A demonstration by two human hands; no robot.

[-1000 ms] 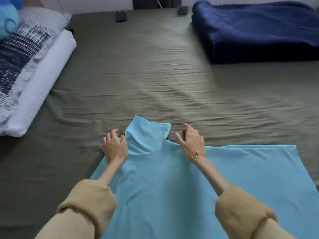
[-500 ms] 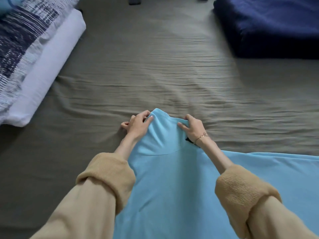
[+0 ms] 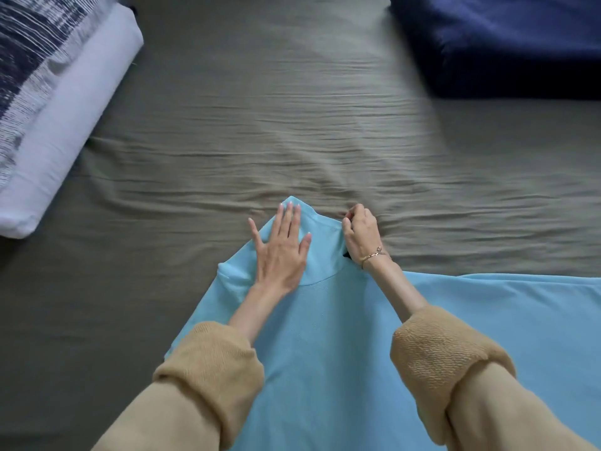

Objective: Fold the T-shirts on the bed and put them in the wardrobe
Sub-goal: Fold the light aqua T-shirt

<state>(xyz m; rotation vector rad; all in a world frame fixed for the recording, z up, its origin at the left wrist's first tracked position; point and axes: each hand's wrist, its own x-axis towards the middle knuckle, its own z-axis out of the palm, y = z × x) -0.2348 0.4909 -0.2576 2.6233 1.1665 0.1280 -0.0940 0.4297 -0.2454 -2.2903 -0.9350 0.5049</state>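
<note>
A light blue high-necked shirt (image 3: 341,346) lies spread on the olive-grey bed sheet (image 3: 292,131), its collar pointing away from me. My left hand (image 3: 281,249) rests flat on the left side of the collar, fingers spread, pressing the cloth down. My right hand (image 3: 361,236) pinches the right edge of the collar between thumb and fingers, a thin bracelet on its wrist. A small dark tag shows just below that hand. The shirt's lower part runs out of view at the bottom and right.
A white pillow (image 3: 65,118) with a navy-patterned pillow (image 3: 29,50) on top lies at the left. A folded dark blue blanket (image 3: 507,40) sits at the top right. The wardrobe is not in view.
My left hand went from gripping the collar's left edge to lying flat and open on it. My right hand stayed pinching the right edge. The view tilted further down.
</note>
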